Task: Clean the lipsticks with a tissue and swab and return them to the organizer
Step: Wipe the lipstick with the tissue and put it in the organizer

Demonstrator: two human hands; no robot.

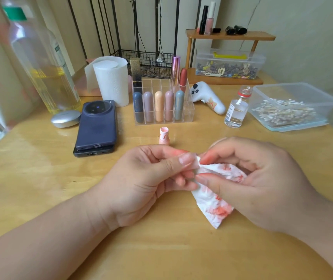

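Wooden counter (40, 178), beige wall behind. Clear organizer (188, 115) sits far centre w/ five capsule-shaped lipsticks (159, 106) in its near row and taller ones at the back. Near centre, the left hand (139, 182) has its fingers (173, 164) curled round a small pale piece, prob. the lipstick being cleaned. The right hand (262, 178) pinches a red-stained tissue (218, 207) against that piece's tip. A pink tube part (164, 136) stands upright just beyond the hands, between them & the organizer, touching neither.

To wipe well, imo: refold to a clean white patch, since much of the tissue is smeared. Turn the piece rather than scrub, w/ light pressure. Swabs in the tub (294, 110) far right would suit the rim & crevices.

Hard to tell: the held piece is almost fully covered by fingers & tissue, so can't say if it's cap, wand or bullet, nor how clean it is. Whether the standing pink part is base or cap is also unclear.
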